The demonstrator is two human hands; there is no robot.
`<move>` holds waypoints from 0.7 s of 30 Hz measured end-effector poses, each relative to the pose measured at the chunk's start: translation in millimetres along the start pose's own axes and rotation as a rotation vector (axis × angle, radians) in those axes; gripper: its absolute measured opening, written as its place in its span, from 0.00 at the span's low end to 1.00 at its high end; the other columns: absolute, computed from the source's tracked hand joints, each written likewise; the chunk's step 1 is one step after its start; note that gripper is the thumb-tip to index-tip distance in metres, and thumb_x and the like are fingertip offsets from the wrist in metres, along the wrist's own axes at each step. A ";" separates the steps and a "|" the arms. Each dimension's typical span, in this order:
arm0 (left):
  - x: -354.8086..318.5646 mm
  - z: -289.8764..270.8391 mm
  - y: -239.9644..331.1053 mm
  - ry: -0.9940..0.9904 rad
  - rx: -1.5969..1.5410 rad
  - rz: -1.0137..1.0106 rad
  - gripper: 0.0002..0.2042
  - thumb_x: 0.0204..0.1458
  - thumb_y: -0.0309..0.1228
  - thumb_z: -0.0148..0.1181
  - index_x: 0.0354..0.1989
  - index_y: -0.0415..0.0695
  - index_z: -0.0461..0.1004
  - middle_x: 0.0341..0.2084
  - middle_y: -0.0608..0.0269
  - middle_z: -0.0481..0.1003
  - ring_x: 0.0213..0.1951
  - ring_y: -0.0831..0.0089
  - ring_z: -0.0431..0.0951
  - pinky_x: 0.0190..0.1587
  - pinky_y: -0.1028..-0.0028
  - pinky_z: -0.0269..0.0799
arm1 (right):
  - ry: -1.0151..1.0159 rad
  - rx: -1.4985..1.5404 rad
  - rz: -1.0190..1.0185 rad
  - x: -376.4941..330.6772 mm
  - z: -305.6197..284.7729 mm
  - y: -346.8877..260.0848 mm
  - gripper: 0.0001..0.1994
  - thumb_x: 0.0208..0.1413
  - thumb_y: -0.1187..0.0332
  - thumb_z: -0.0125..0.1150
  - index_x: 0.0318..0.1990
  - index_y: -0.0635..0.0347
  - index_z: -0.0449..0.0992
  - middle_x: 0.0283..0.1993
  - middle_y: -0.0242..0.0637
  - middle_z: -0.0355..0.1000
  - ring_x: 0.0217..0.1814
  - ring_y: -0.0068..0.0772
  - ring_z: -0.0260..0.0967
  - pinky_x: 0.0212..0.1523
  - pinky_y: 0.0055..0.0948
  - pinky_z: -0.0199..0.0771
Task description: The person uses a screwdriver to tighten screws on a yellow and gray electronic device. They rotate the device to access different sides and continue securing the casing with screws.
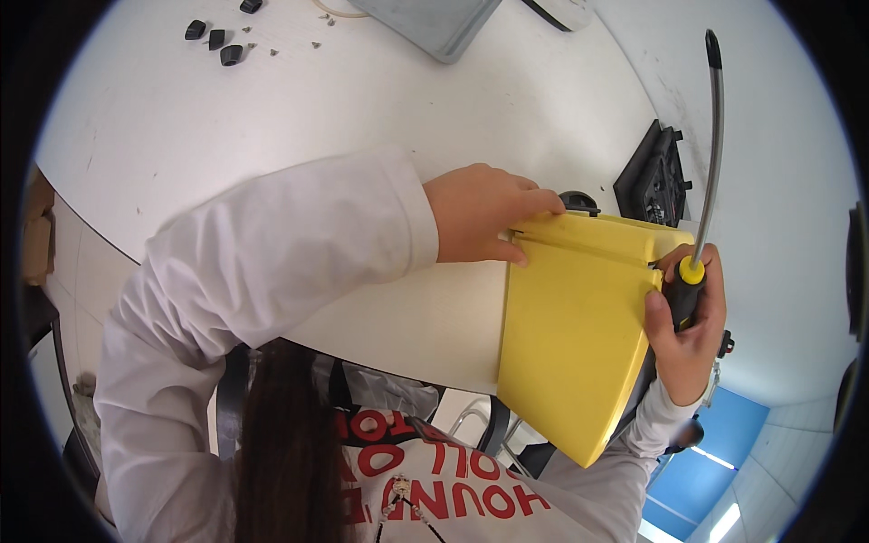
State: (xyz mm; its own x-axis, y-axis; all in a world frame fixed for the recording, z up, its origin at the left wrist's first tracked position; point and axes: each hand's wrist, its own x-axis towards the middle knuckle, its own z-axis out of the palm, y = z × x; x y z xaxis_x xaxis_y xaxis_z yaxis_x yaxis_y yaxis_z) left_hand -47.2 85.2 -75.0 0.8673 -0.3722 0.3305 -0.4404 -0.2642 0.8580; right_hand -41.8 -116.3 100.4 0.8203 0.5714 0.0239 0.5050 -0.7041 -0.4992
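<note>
A yellow box-shaped casing [575, 335] is tilted at the table's near right edge, its broad flat side turned up toward me. My left hand [484, 215] grips its upper left corner, fingers over the top edge and thumb against the side. At the casing's right side, my right hand [692, 348] holds a long screwdriver [715, 154] with a black and yellow handle, its dark tip pointing up and away. The right thumb also presses on the casing's edge. A round black part [577, 201] shows behind the casing's top; the underside is hidden.
An open black tool case [654, 176] lies beyond the casing, near the wall. Several black rubber-like feet [232, 55] and small screws [274, 52] are scattered at the far left. A grey tray [430, 23] sits at the far edge. Another person [690, 433] appears in the right background.
</note>
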 end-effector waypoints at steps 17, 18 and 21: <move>2.1 -1.8 0.9 -0.020 -0.092 -0.108 0.16 0.43 0.34 0.68 0.42 0.46 0.76 0.32 0.57 0.79 0.35 0.56 0.78 0.40 0.65 0.72 | 0.301 0.287 0.056 -5.1 -41.7 21.8 0.10 0.60 0.69 0.52 0.45 0.64 0.66 0.45 0.42 0.67 0.17 0.11 0.54 0.20 0.12 0.54; -1.5 1.8 3.1 0.017 -0.084 -0.111 0.16 0.43 0.31 0.68 0.42 0.44 0.76 0.34 0.57 0.79 0.35 0.56 0.78 0.39 0.66 0.72 | 0.299 0.264 0.065 -4.3 -45.5 23.7 0.11 0.60 0.68 0.53 0.46 0.64 0.66 0.45 0.42 0.67 0.17 0.11 0.54 0.20 0.12 0.54; -18.5 19.8 14.8 0.073 -0.049 -0.094 0.16 0.45 0.30 0.67 0.44 0.43 0.76 0.35 0.56 0.79 0.36 0.58 0.79 0.38 0.67 0.73 | 0.303 0.285 0.127 -10.2 -63.2 41.0 0.11 0.61 0.67 0.53 0.47 0.63 0.67 0.47 0.45 0.70 0.18 0.11 0.54 0.19 0.11 0.54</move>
State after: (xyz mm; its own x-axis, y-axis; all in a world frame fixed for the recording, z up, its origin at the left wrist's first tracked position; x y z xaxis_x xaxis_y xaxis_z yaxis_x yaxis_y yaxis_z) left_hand -74.4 70.6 -76.1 0.9196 -0.2815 0.2739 -0.3459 -0.2502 0.9043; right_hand -12.5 -177.7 134.5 0.9345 0.3083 0.1782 0.3352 -0.5925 -0.7325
